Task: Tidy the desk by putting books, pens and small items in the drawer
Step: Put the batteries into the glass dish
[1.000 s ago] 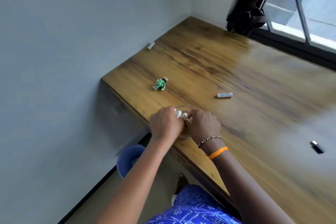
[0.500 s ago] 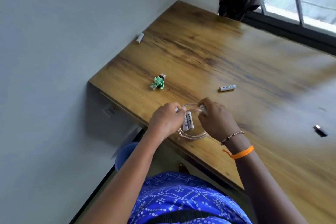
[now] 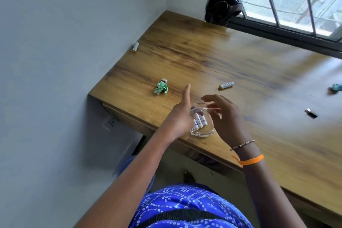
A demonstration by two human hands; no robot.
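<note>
A clear glass dish (image 3: 211, 131) sits near the front edge of the wooden desk (image 3: 212, 57) and holds three white batteries (image 3: 199, 121). My left hand (image 3: 180, 116) hovers at its left side, fingers spread, index finger raised. My right hand (image 3: 224, 116) hovers over its right side, fingers apart, holding nothing. A loose white battery (image 3: 226, 85) lies beyond the dish. Another battery (image 3: 135, 46) rests by the wall. A green-and-metal small item (image 3: 161, 88) lies to the left of the dish.
A small black item (image 3: 311, 113) and a teal object (image 3: 334, 87) lie at the right of the desk. A dark cloth (image 3: 222, 5) hangs at the window corner. A blue bin (image 3: 129, 164) stands under the desk by the wall.
Both hands have lifted off the dish and opened. The batteries now lie uncovered in the dish. The camera view has shifted right.
</note>
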